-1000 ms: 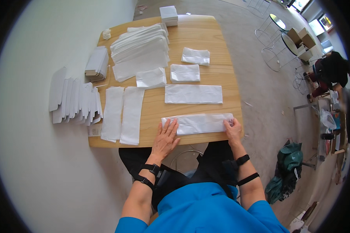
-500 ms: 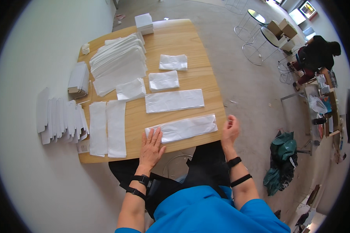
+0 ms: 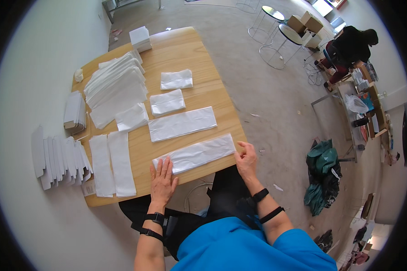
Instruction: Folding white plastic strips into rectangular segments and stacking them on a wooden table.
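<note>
A long strip of folded white thin film (image 3: 199, 152) lies along the near edge of the table. My left hand (image 3: 162, 180) rests flat on its left end, fingers stretched out. At the strip's right end, by the table's edge, is my right hand (image 3: 247, 161), its fingers curled in; whatever may be in them is hidden. Just beyond lies a second long white strip (image 3: 182, 123). Farther back are two short folded white pieces, one nearer (image 3: 168, 102) and one farther (image 3: 176, 80).
Two upright strips (image 3: 111, 165) lie at the table's left, below a fanned stack of white sheets (image 3: 117, 86). White flat cartons (image 3: 61, 158) stand along the left edge, and a white block (image 3: 140, 39) at the far end. Right, a person (image 3: 350, 47) sits by a cluttered bench (image 3: 348, 106).
My right hand has come in closer to the strip's right end, its fingers still curled. My left hand stays flat on the left end. The whole view has shifted and tilted.
</note>
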The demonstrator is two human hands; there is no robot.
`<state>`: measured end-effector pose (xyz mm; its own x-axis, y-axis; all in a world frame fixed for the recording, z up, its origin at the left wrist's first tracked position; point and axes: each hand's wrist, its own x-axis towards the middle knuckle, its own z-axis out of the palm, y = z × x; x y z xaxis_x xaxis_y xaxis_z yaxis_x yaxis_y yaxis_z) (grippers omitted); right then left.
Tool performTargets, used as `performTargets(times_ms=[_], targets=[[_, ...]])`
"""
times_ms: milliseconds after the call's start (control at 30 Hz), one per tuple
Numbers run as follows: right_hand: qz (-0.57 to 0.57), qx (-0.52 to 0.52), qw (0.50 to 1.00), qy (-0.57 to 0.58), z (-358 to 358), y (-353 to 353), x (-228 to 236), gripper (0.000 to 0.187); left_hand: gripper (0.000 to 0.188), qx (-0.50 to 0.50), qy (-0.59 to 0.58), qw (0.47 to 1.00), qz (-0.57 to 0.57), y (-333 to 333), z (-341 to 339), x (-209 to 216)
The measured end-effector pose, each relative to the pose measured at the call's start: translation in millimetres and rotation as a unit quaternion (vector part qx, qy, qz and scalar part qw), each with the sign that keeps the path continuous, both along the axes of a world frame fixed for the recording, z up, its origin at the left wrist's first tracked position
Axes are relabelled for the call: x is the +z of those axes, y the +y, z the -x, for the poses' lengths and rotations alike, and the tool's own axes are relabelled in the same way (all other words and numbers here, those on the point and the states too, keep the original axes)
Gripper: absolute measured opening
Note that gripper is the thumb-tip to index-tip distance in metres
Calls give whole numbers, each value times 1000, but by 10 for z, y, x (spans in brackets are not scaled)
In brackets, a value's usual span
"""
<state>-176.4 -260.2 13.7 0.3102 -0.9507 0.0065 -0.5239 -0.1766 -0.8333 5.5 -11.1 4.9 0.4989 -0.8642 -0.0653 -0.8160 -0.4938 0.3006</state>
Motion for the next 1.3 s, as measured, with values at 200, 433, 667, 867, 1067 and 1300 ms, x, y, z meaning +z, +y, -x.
performTargets(times_ms=[200, 433, 667, 867, 1067, 1300], targets=[[160, 35, 970, 179, 98, -74, -195, 20, 64, -1, -7, 1000, 13, 16, -10, -28], [-106, -62, 990, -73, -4, -3, -371, 16, 66, -1, -29, 1000, 2, 28, -24, -34], [-202, 148, 947, -198, -621, 644, 91, 19, 66, 6, -23, 1000, -1, 23, -10, -58], [-287, 237, 913, -167, -1116, 1067, -246, 29, 64, 2, -20, 1000, 7, 16, 1, -53], [-209, 227, 948, -82, -1172, 1182, -339, 30, 63, 21, 13, 999, 38, 70, -13, -4], [-240, 207, 944, -87, -1173, 1186, -348, 30, 37, 149, -8, 979, 135, 36, 55, 19]])
